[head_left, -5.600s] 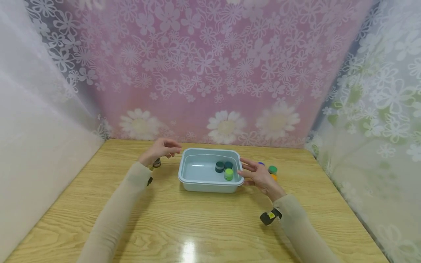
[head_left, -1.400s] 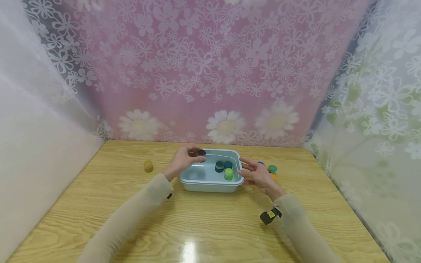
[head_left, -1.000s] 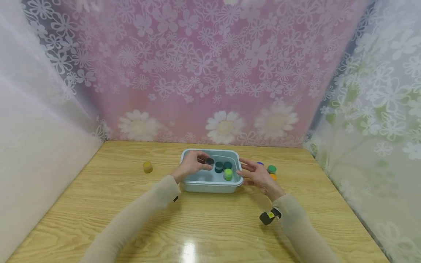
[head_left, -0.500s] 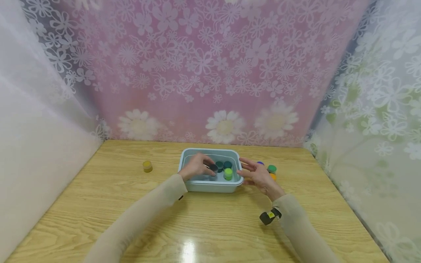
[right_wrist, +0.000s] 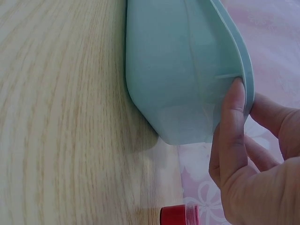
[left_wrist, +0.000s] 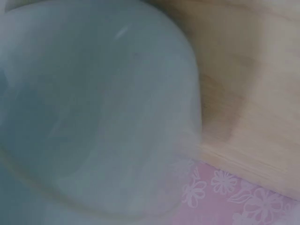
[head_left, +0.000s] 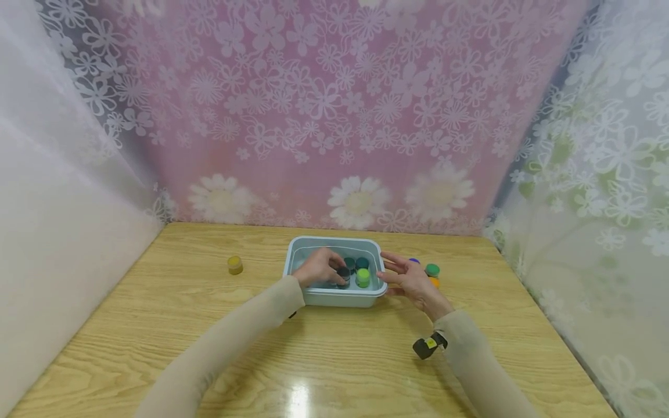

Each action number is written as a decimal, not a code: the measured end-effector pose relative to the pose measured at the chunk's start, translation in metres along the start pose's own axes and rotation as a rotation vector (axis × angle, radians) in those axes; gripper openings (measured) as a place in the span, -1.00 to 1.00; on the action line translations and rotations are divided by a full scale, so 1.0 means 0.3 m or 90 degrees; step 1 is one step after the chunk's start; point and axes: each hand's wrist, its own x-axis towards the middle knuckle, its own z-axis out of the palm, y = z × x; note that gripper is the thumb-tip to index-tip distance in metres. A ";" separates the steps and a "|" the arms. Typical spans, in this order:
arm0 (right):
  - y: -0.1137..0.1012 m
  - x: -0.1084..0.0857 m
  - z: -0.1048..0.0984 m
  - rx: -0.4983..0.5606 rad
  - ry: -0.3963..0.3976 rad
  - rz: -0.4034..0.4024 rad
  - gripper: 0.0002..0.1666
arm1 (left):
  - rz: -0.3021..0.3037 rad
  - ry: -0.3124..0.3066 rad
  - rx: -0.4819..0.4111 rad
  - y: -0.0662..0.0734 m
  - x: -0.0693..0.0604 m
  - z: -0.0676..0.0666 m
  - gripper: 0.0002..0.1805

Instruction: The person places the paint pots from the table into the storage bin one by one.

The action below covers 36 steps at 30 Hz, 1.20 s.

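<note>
My left hand (head_left: 320, 268) reaches inside a pale blue plastic tub (head_left: 340, 292), pinching a small dark paint jar (head_left: 343, 280) near the tub floor. Close to that jar stand a light green paint jar (head_left: 363, 278) and two dark green ones, one of them partly behind my fingers. At the tub's right end, my right hand (head_left: 410, 281) grips the rim, as the right wrist view shows with its fingers (right_wrist: 232, 136) against the outer wall. Only the tub's wall (left_wrist: 117, 103) fills the left wrist view; the left hand is out of sight there.
On the wooden table (head_left: 334, 354), a yellow paint jar (head_left: 235, 265) stands left of the tub. Green (head_left: 432, 269), orange (head_left: 435, 282) and blue jars sit beyond the right hand. A red-topped jar (right_wrist: 173, 215) shows in the right wrist view. Flowered curtains (head_left: 360, 116) enclose the table.
My left hand has come from left of the tub, carrying the dark paint jar over the rim and down beside the other jars. The right hand has stayed at the rim.
</note>
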 end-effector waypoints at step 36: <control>0.003 0.003 0.003 -0.008 0.006 0.005 -0.15 | -0.013 0.028 -0.096 -0.015 0.015 0.006 -0.68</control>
